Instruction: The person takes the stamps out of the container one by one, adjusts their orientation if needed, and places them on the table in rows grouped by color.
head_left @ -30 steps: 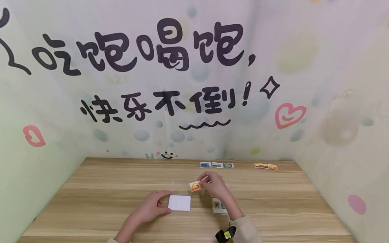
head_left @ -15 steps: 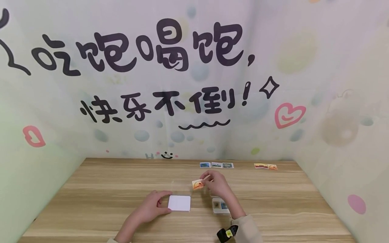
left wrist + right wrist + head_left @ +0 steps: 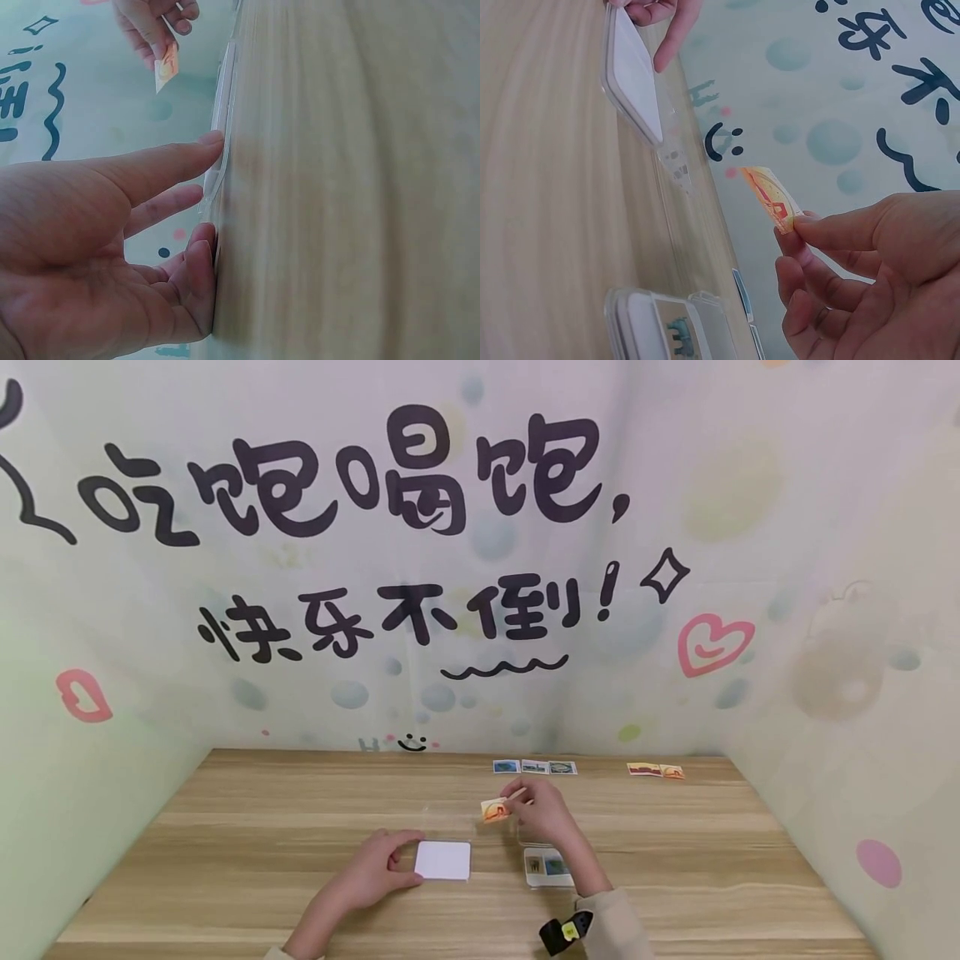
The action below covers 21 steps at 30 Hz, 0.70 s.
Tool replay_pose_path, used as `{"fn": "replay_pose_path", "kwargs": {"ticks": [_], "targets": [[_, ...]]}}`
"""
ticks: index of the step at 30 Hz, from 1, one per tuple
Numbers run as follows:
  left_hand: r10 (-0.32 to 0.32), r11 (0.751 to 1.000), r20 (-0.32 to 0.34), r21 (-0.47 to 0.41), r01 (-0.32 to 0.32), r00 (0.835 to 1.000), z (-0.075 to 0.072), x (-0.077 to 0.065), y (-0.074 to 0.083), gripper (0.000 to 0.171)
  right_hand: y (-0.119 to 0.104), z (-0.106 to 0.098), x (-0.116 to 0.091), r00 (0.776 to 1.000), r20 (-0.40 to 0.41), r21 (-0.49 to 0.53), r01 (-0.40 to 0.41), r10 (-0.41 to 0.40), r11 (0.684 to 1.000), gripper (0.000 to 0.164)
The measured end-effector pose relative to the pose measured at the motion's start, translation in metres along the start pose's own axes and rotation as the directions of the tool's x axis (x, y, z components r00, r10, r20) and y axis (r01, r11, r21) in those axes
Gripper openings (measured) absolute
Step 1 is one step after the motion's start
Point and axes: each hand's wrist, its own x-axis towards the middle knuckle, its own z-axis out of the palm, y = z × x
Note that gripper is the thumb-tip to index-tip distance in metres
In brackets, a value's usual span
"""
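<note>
Near the middle of the table, a white-faced flat case (image 3: 443, 861) lies with its clear lid (image 3: 447, 820) folded back behind it. My left hand (image 3: 375, 870) rests at its left side, thumb on the near corner and straight index finger at the far one; in the left wrist view the thumb (image 3: 172, 165) touches the case's edge. My right hand (image 3: 542, 814) pinches a small orange-and-yellow picture stamp (image 3: 494, 810) between thumb and fingertips, raised above the table. The right wrist view shows this stamp (image 3: 768, 199) tilted, its printed face visible.
A second case (image 3: 546, 868) with stamps in it sits under the right forearm, partly hidden. At the back lie a row of three bluish stamps (image 3: 535, 767) and, farther right, two red-and-orange stamps (image 3: 655, 771). A printed cloth backdrop (image 3: 465, 710) stands behind the table (image 3: 262, 827).
My right hand has drawn the orange stamp slightly to the right and back, away from the clear lid. The left hand and the white-faced case have stayed in place.
</note>
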Motion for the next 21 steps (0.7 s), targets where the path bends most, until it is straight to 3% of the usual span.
{"fn": "replay_pose_path", "kwargs": {"ticks": [11,21], "targets": [[-0.001,1.0,-0.006,0.013,0.001,1.0,0.001,0.001,-0.002,0.056,-0.001,-0.007,-0.001,0.999,-0.026,-0.006,-0.026,0.026,1.0,0.005],[-0.005,1.0,-0.002,0.008,0.005,1.0,0.001,0.001,-0.003,0.056,0.002,-0.012,0.001,0.999,-0.049,0.025,0.008,-0.007,1.0,0.005]]}}
